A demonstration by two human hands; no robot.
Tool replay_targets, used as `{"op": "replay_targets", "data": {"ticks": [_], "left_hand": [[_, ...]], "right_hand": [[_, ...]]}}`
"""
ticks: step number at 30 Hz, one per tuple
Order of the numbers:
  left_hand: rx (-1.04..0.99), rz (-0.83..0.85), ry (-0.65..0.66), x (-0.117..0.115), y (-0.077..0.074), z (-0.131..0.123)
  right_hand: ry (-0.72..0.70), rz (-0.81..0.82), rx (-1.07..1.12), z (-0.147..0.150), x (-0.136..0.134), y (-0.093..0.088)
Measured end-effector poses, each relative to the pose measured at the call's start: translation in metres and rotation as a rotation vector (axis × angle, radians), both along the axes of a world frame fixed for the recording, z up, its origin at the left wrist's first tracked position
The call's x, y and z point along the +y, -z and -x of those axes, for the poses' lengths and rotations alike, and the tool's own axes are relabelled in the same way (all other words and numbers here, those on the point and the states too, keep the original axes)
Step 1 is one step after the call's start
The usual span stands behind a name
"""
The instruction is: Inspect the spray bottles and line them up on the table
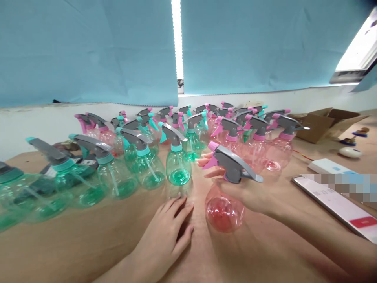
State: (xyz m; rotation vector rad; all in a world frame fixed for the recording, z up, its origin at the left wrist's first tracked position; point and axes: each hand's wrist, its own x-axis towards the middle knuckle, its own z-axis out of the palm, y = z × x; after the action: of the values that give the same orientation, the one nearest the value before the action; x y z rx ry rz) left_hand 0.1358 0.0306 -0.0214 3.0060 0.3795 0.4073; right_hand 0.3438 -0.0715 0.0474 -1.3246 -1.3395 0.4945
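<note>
My right hand (241,192) is at the neck of a pink spray bottle (225,212) with a grey head and pink trigger, covering its collar. Its fingers reach out to the left past the trigger, and its thumb cannot be made out. The bottle leans slightly, with its base at the tabletop. My left hand (167,228) lies on the wooden table (118,243), fingers loosely stretched and holding nothing. Just beyond its fingertips stands a green spray bottle (178,169) with a grey and turquoise head.
Several green spray bottles (116,181) run down the left side. Several pink ones (279,151) stand at the back right, with more mixed behind. A phone (332,200), a white box (326,167), a white mouse (350,152) and an open cardboard box (318,127) lie to the right.
</note>
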Motion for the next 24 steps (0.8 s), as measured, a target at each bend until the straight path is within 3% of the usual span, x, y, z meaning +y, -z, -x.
{"op": "replay_targets", "data": {"ticks": [9, 16, 24], "left_hand": [[0.014, -0.006, -0.003, -0.0023, -0.003, -0.0027], [0.006, 0.001, 0.001, -0.0027, -0.004, -0.0017], [-0.004, 0.004, -0.001, -0.0012, -0.0017, -0.002]], "right_hand": [[0.078, 0.018, -0.1, 0.0036, -0.0015, -0.0056], [0.216, 0.053, -0.228, 0.0043, -0.0025, -0.005], [0.249, 0.026, -0.267, 0.0059, -0.0021, -0.0046]]}}
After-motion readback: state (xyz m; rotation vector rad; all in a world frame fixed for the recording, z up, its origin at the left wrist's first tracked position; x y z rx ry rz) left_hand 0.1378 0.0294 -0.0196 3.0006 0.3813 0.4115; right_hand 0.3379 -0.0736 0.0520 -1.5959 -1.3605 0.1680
